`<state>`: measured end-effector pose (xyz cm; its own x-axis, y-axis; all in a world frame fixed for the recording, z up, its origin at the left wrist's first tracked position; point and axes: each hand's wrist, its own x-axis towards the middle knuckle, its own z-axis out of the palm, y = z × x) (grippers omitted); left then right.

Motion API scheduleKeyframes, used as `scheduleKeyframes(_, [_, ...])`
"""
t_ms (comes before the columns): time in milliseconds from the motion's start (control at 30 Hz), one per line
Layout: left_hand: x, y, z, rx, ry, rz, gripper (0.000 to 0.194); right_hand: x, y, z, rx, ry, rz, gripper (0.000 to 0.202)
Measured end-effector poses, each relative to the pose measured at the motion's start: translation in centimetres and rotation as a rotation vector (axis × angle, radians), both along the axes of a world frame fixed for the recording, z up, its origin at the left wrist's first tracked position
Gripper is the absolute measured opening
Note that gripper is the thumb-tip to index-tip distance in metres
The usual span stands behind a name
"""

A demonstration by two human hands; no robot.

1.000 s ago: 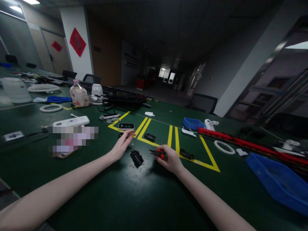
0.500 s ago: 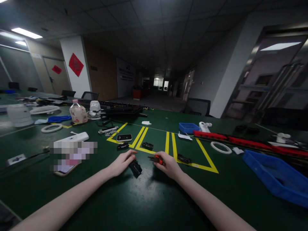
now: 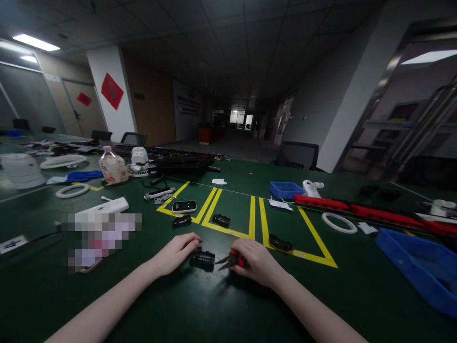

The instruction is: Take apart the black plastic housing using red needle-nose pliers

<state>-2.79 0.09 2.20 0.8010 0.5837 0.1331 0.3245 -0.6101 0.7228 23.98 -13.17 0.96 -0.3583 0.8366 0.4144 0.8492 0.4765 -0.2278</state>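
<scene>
Pinched at its left end by my left hand [image 3: 178, 253] is a short black plastic part [image 3: 203, 259], lying sideways just above or on the green table; I cannot tell which. My right hand [image 3: 255, 259] is closed around red-handled pliers [image 3: 230, 260]. Their dark pointed jaws are slightly apart and face the right end of the part, close to it. Similar black parts lie beyond my hands: one on the left [image 3: 182, 220], one in the middle [image 3: 221, 219] and one on the right [image 3: 280, 242].
Yellow tape [image 3: 253, 219] marks areas on the green table [image 3: 214, 309]. A small device with green lights [image 3: 184, 206] sits inside the left area. Blue trays stand at the back [image 3: 285, 190] and right [image 3: 421, 267]. White rings, a bottle [image 3: 113, 166] and a partly blurred phone [image 3: 93, 267] lie around.
The black part has turned from pointing down toward me to lying sideways. The pliers have come nearer to its right end, and their jaws now show apart. The view has shifted slightly.
</scene>
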Motion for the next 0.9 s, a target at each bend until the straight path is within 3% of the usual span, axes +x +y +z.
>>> scheduleKeyframes(267, [1.1,0.7,0.1,0.176,-0.013,-0.011,0.041,-0.4,-1.3,0.5,0.01,0.015,-0.043,0.036])
scheduleKeyframes(467, [1.5,-2.0,1.6,0.402,-0.097,-0.196,0.035,-1.3,-1.3,0.6,0.08,-0.075,-0.017,0.035])
scheduleKeyframes(600, [1.3,-3.6,1.7,0.563,-0.118,-0.286,0.021,-1.8,-1.3,1.2,0.173,-0.144,0.021,0.032])
scheduleKeyframes(700, [1.1,-3.8,1.8,0.665,-0.129,-0.317,0.025,-1.8,-1.3,1.9,0.265,-0.161,0.027,0.028])
scheduleKeyframes(800, [0.8,-3.9,2.0,0.748,-0.133,-0.303,0.028,-1.5,-1.3,2.4,0.354,-0.173,0.054,0.025])
scheduleKeyframes(900, [0.9,-4.2,2.1,0.793,-0.154,-0.204,0.033,-1.3,-1.3,2.6,0.408,-0.195,0.083,0.026])
